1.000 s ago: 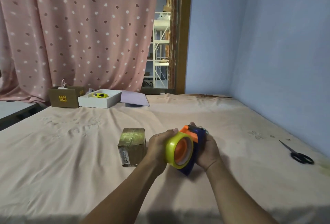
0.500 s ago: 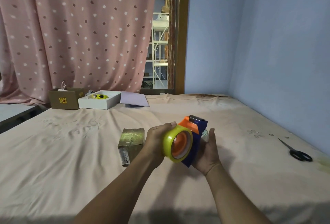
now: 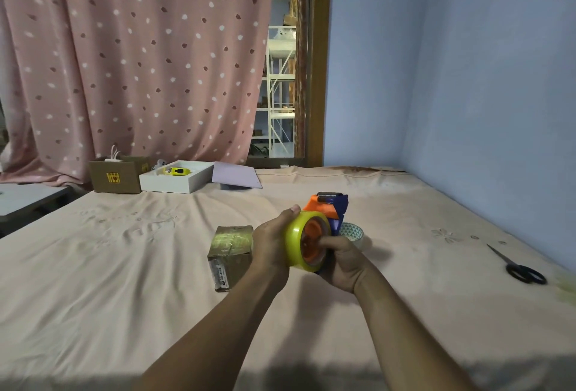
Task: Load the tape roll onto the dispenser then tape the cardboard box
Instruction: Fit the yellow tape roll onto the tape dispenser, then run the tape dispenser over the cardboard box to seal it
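Note:
A yellow-green tape roll (image 3: 296, 242) sits around the orange hub of a blue and orange dispenser (image 3: 332, 208), held up above the bed. My left hand (image 3: 270, 242) grips the roll's left rim, thumb on top. My right hand (image 3: 341, 261) holds the dispenser from below, thumb pressing at the hub. A small cardboard box (image 3: 231, 250), wrapped in shiny tape, lies on the sheet just left of my left hand.
Another patterned tape roll (image 3: 353, 231) lies behind the dispenser. Black scissors (image 3: 519, 267) lie at the right. A brown carton (image 3: 117, 175), a white tray (image 3: 177, 180) and a lilac sheet (image 3: 235, 175) sit at the far edge. Blue wall on the right.
The roll has slid further onto the hub. My right hand shifted from the dispenser's back to under it, thumb now at the hub. The patterned roll behind came into view.

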`<move>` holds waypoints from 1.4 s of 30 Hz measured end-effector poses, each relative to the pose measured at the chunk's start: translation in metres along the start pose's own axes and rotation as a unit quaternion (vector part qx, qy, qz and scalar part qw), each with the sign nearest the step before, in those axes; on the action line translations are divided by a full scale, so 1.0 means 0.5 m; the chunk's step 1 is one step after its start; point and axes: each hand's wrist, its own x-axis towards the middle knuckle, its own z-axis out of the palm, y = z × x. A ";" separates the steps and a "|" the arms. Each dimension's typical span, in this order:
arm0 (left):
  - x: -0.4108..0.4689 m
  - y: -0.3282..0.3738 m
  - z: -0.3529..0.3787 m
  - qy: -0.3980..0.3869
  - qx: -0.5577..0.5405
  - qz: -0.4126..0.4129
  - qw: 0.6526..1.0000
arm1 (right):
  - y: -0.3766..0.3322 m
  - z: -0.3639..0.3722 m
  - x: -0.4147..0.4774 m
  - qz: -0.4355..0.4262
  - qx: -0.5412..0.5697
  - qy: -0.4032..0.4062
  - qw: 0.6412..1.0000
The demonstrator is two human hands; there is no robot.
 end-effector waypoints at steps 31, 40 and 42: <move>-0.009 0.208 -0.166 0.133 0.199 0.118 0.964 | -0.076 0.164 0.117 -0.082 -0.728 0.029 0.680; 0.040 0.097 -0.268 0.173 0.251 -0.062 0.950 | -0.073 0.207 0.155 -0.039 -0.830 -0.007 0.556; 0.042 0.085 -0.261 0.162 0.229 -0.063 0.958 | -0.068 0.214 0.160 -0.028 -0.854 -0.021 0.519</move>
